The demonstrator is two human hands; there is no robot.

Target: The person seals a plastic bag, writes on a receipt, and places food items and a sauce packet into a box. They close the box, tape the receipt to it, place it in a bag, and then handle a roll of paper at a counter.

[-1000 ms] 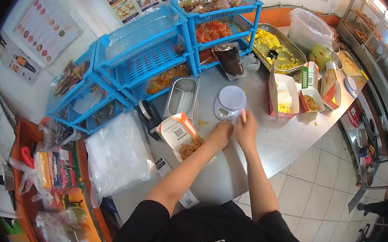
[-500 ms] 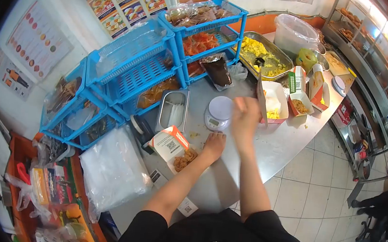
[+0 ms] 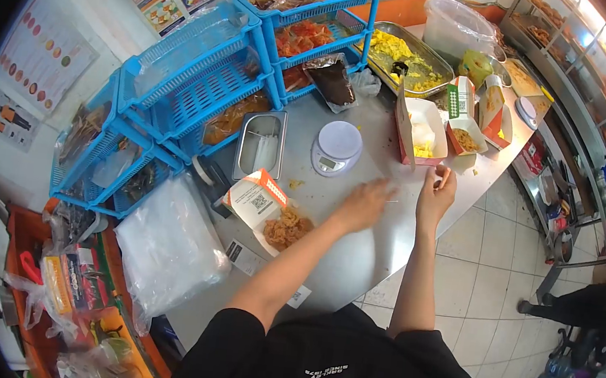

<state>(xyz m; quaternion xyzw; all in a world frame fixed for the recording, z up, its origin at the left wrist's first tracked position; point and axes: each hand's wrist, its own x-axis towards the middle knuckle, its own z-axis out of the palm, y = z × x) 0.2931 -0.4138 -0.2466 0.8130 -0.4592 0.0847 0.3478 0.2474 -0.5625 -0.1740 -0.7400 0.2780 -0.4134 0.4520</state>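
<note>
Steel counter curved through a cramped food stall, tiled floor beyond its edge at 4 o'clock.

At its middle the left hand lay flat and released, palm down on the metal and fingers stretched toward 3 o'clock, gripping nothing. Just beside it, at 3 o'clock, the right hand was raised off the surface with fingertips drawn together at the top. It seemed to pinch a small pale scrap, though whether it truly held one could not be told.

From the left hand, an open carton of fried pieces lay at 8 o'clock, its printed lid folded back, apart from the fingers. A white scale sat at 11 o'clock with nothing on its plate, and a steel pan stood farther out at 10 o'clock. From the right hand, a box with yellow and white filling stood open at 12 o'clock, near but not touched. Blue racks of bagged food, a tray of yellow food and a heap of clear bags ringed the far edges.

By my judgement, the step was a pause between containers, with the box the nearer one. A further move would call for a steady pinch and a short reach to 12 o'clock, clear of the box's upright flap.
</note>
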